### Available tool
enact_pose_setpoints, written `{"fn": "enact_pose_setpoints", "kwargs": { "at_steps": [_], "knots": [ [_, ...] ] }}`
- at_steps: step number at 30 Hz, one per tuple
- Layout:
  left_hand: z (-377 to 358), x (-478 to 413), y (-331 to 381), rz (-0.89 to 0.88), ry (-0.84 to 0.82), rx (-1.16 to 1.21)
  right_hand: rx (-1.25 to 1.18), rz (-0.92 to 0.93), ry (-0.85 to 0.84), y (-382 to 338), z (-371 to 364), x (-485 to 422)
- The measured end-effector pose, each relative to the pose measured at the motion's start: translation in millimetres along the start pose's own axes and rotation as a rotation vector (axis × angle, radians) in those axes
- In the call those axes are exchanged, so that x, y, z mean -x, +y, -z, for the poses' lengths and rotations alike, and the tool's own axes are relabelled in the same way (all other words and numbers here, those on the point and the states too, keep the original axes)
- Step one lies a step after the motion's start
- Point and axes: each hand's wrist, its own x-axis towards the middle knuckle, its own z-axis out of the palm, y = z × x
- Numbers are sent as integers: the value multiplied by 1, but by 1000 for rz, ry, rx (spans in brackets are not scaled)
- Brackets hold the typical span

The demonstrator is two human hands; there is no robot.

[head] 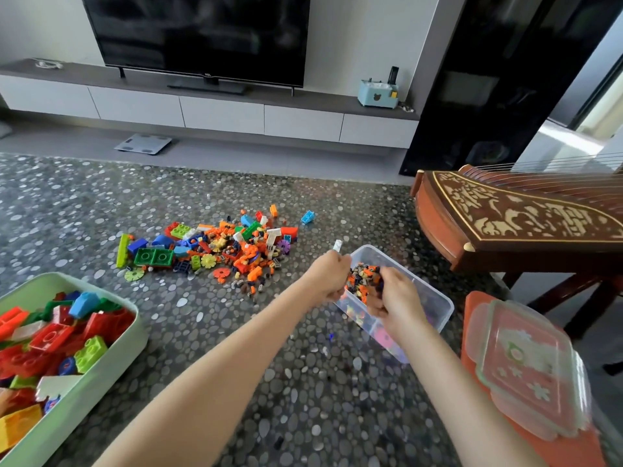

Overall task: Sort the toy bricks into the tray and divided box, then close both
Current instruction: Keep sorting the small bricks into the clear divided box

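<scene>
**Position.** We find both hands over the far end of the clear divided box (436,310), which sits on the pebble-patterned carpet (303,382) right of centre. The green tray (104,372) lies at near left, well apart, loaded with large bricks (50,335). The unsorted pile (209,247) lies on the carpet, far and left of the box. A clear lid (526,369) rests on a red stool (472,332) at near right.

**Hands.** The left hand (328,276) is closed in a fist, with a white brick (337,246) projecting above its curled fingers. The right hand (394,293) is curled round a heap of small bricks (364,281), mostly orange and dark, just above the box.

**Handling, in our judgement.** The small bricks are light, hard, smooth and loose, so they will slip through any gap between fingers. We advise scooping them in a cupped palm and releasing them low over the compartment. The box looks thin-walled and light and is liable to slide if nudged, so steady it by the rim. The lid probably flexes and is best pressed home at its edges.
</scene>
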Motion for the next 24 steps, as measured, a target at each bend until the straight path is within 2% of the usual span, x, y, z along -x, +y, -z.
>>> {"fn": "enact_pose_setpoints", "kwargs": {
  "at_steps": [2,5,8,12,16,18,21,24],
  "knots": [
    [-11,-10,7,-13,2,-66,202,56,26,-3,5,-23],
    [-9,-15,8,-37,35,-176,566,106,-51,-1,7,-41],
    [1,-16,-2,-58,58,-328,679,149,-57,1,12,-48],
    [22,7,-23,-150,215,-385,896,468,77,2,18,-36],
    [39,41,-74,-165,304,-603,894,792,193,23,23,19],
    [42,57,-105,-164,297,-711,1068,821,85,51,22,45],
    [34,67,-132,-171,231,-838,1432,691,-36,96,15,60],
    [21,58,-133,-253,224,-945,1563,797,-144,111,4,59]
  ]
}}
